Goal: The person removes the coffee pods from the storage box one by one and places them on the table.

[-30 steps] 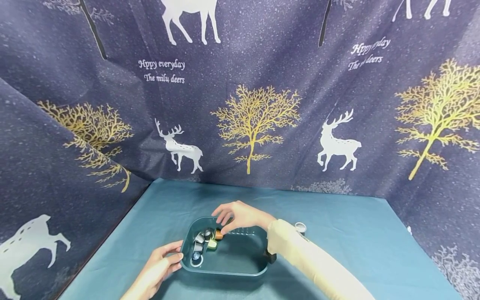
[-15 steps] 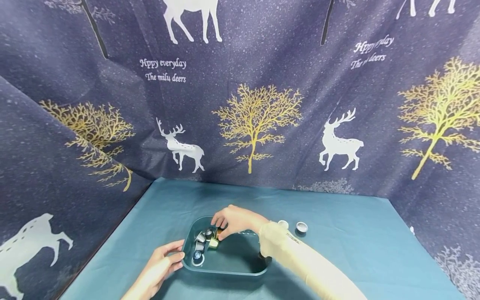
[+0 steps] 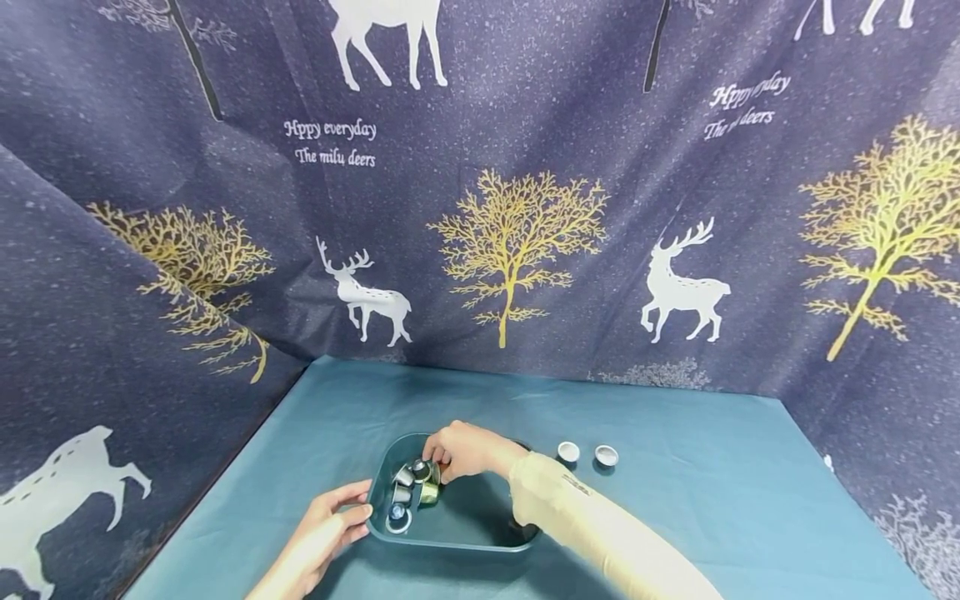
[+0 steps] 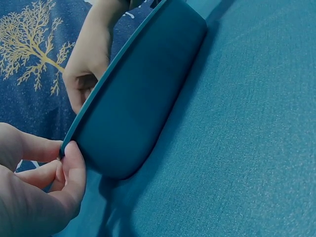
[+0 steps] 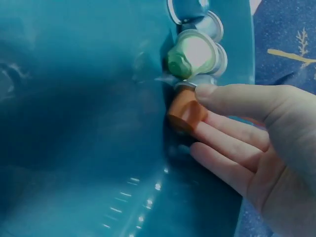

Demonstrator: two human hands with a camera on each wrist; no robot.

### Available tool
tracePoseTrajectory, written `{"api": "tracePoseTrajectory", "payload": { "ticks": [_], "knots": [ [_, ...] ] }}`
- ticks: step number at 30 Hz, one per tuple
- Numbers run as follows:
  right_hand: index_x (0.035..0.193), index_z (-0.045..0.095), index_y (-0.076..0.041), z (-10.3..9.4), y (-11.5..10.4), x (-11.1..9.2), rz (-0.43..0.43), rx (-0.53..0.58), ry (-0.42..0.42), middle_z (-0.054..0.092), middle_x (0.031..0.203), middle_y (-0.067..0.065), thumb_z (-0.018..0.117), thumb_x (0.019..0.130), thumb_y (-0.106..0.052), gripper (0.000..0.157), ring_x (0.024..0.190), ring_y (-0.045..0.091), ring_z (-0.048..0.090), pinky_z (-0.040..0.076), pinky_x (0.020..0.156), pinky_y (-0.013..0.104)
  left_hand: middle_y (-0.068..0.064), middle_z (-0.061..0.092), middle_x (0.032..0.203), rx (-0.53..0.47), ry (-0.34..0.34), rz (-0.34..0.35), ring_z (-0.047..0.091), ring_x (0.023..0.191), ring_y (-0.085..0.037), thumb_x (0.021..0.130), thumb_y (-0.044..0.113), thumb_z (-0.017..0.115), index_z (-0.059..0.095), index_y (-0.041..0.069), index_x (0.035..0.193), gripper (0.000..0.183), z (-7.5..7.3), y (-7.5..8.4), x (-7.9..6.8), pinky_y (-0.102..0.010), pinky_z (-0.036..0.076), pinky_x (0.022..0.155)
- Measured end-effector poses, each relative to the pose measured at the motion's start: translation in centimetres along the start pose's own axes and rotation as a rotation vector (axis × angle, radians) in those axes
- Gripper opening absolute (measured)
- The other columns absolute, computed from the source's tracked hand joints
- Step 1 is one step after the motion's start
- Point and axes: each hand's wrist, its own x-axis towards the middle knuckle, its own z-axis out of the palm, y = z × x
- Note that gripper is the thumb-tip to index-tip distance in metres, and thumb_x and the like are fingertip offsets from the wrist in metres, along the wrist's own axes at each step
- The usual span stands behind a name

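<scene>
My left hand (image 3: 322, 529) pinches the left rim of a dark teal plastic tub (image 3: 450, 547), thumb on the outer wall in the left wrist view. My right hand (image 3: 468, 450) reaches down inside the tub near its far left part. In the right wrist view its thumb and fingers pinch an orange coffee capsule (image 5: 183, 111), which the hand mostly hides from the head camera. Right beside it lies a green capsule (image 3: 429, 493). Silver capsules (image 3: 402, 493) and a blue one (image 3: 397, 511) cluster along the tub's left end.
Behind the tub's right end, two pale-topped capsules, one nearer (image 3: 567, 452) and one farther right (image 3: 606, 457), stand on the teal tablecloth (image 3: 697, 492). A dark blue curtain (image 3: 480, 125) with deer and trees hangs behind the table.
My right hand has lowered into the tub and closed on the orange capsule. As its sleeve shifted, both capsules on the cloth came into full view. The left hand stays at the rim.
</scene>
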Motion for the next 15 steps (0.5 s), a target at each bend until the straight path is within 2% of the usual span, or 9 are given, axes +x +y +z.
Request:
{"api": "tracePoseTrajectory", "payload": {
  "ticks": [4,15],
  "knots": [
    [0.117,0.067,-0.016,0.68,0.25,0.28,0.001,0.007,0.006,0.074,0.106,0.000,0.078,0.084,-0.010,0.036,0.089,0.003,0.068,0.053,0.074,0.015,-0.015,0.057,0.116,-0.001,-0.012,0.003,0.063,0.088,-0.011,0.092,0.000,0.059,0.047,-0.013,0.139,0.050,-0.08,-0.07,-0.04,-0.022,0.056,0.071],
    [0.116,0.063,-0.020,0.96,0.15,0.29,0.017,-0.014,0.017,0.075,0.101,-0.002,0.080,0.082,-0.012,0.039,0.078,0.001,0.064,0.051,0.069,0.016,-0.014,0.057,0.116,-0.005,-0.038,0.008,0.064,0.090,-0.011,0.093,0.002,0.058,0.046,-0.013,0.140,0.051,-0.16,0.09,-0.17,-0.022,0.056,0.072]
  ]
}}
